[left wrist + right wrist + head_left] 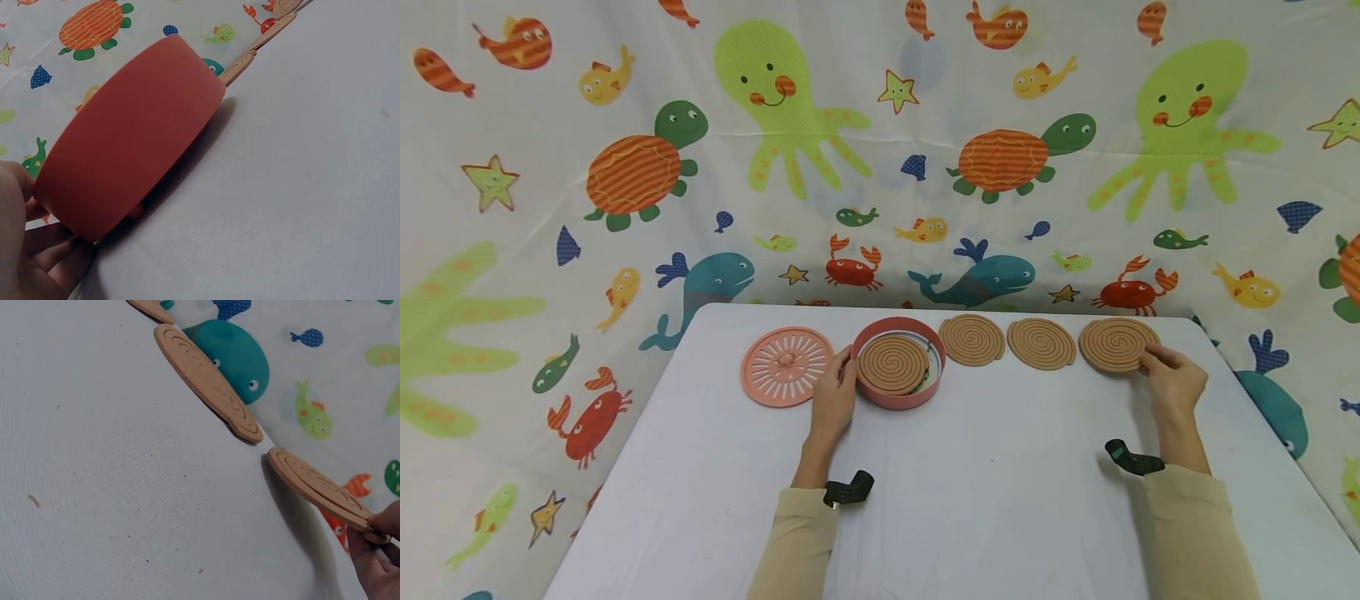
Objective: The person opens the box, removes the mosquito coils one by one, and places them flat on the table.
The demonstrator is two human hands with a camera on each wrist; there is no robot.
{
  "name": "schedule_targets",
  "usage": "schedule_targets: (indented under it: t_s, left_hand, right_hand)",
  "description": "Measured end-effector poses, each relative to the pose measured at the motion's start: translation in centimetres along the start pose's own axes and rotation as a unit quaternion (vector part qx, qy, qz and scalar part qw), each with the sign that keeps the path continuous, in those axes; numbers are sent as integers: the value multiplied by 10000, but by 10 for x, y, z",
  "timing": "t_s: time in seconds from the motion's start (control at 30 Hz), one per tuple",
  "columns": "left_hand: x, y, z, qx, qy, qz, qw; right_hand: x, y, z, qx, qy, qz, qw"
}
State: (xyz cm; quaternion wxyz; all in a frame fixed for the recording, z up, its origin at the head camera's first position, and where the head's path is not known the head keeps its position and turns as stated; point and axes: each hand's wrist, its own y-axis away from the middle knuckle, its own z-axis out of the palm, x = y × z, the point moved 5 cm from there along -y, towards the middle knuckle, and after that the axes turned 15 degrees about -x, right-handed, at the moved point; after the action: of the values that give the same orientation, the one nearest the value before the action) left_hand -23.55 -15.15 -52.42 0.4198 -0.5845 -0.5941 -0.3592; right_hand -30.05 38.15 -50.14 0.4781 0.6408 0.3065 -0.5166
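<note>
A round red mosquito coil holder (901, 402) stands at the back middle of the table with a brown mosquito coil (892, 364) inside. My left hand (833, 396) grips its left side, thumb at the rim and fingers low on the wall; the left wrist view shows the holder's side wall (131, 134) tilted. At the back right, my right hand (1176, 382) pinches the edge of another mosquito coil (1116, 343). In the right wrist view this coil (319, 490) is tilted, its near edge raised over a shadow on the table.
Two more mosquito coils (972, 340) lie in a row between the holder and the right hand's coil. A pink slotted lid (778, 392) with a small knob lies left of the holder. Behind the white table (985, 500) hangs a sea-animal print curtain (880, 167).
</note>
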Motion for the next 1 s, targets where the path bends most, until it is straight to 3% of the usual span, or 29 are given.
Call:
schedule_targets:
  t_s: [0.33,0.57,0.83,1.0]
  left_hand:
    - [0,-1,0,14,-3,37,10000]
    - [-1,-2,0,-8,16,48,10000]
    - [0,-2,0,-10,6,27,10000]
    - [0,-1,0,-32,7,63,10000]
  right_hand:
    - [5,-2,-1,78,172,-32,9998]
    - [7,-4,-4,-16,869,182,9961]
    - [10,-6,-5,-109,2089,338,9773]
    - [10,-5,-4,-49,2527,292,9671]
